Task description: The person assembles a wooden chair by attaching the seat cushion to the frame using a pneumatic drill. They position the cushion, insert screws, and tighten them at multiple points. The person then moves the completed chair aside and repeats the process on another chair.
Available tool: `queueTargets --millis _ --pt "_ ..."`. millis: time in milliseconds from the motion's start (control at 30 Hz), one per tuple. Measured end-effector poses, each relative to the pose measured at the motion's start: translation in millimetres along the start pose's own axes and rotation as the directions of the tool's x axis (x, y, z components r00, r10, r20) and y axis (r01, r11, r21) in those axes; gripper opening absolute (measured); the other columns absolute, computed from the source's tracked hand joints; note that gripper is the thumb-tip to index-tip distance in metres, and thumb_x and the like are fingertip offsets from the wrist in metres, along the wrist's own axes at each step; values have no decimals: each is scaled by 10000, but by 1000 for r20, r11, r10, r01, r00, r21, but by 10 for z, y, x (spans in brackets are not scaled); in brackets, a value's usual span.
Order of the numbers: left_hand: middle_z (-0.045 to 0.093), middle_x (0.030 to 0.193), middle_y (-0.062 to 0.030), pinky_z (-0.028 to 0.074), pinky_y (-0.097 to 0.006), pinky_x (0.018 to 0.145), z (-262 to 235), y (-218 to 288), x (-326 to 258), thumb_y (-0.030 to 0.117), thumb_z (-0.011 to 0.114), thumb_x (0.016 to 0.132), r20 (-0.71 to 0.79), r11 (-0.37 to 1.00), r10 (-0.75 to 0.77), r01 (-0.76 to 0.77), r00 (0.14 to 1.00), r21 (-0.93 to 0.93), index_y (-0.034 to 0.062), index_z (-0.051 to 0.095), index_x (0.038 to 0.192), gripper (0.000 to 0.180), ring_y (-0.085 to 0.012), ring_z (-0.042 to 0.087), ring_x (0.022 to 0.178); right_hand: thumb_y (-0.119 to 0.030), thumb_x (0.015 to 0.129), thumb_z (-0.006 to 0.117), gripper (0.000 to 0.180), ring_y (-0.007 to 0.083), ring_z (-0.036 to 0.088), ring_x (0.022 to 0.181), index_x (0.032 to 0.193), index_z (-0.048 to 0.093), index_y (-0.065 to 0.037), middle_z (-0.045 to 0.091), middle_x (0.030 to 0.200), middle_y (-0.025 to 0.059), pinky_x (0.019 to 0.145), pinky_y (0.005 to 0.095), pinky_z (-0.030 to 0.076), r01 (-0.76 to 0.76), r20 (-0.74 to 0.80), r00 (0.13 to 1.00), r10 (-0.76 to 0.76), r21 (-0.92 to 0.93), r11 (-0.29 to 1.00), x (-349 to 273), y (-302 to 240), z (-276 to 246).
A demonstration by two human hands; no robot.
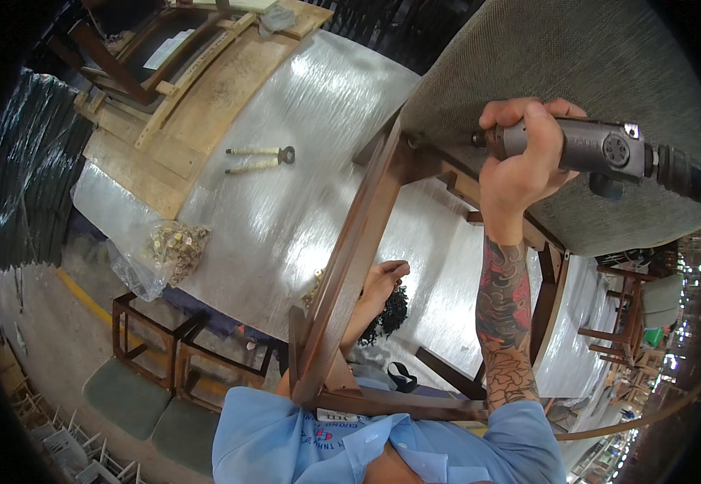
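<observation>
My right hand (520, 153) is wrapped round a grey air screwdriver (588, 147), its hose end pointing right. The tool's nose is over the grey woven upholstered panel (584, 48) of a brown wooden chair (358, 234), which lies on the wrapped table in front of me. My left hand (384, 284) reaches through the chair's frame, with its fingers pinched together. What is between them, if anything, is too small to name. Beside that hand sits a pile of small black pieces, seemingly screws (391, 315). The tip of the tool is partly hidden by my right fingers.
Pincers with pale handles (260, 158) lie on the plastic-wrapped table (318, 89). To the left are a clear bag of small tan pieces (177, 246) and a wooden jig (189, 97). Chairs with grey-green seats (128, 395) stand at lower left; another chair (633, 315) is at right.
</observation>
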State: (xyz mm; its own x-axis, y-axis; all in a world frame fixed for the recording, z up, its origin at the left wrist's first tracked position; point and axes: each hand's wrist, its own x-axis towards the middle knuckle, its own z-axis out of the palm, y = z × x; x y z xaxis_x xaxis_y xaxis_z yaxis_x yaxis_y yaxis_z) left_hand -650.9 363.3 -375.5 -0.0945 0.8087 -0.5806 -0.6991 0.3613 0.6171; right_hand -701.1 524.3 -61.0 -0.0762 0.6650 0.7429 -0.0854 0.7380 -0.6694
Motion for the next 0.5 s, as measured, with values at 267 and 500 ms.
queueTargets --millis 267,500 --pt "673 897 -30 435 -216 568 77 47 47 195 681 919 35 973 -41 47 999 -226 15 678 1058 227 -58 528 654 -60 858 605 192 127 602 555 1016 525 15 602 613 52 515 272 481 -46 -67 996 59 179 983 20 -5 51" --pt "655 944 -43 496 -277 722 490 684 -153 165 666 929 218 864 81 40 973 -501 48 636 1092 203 -113 573 756 -29 816 655 226 126 604 538 981 501 -43 608 659 39 484 244 458 -191 -3 979 206 361 913 114 -124 -5"
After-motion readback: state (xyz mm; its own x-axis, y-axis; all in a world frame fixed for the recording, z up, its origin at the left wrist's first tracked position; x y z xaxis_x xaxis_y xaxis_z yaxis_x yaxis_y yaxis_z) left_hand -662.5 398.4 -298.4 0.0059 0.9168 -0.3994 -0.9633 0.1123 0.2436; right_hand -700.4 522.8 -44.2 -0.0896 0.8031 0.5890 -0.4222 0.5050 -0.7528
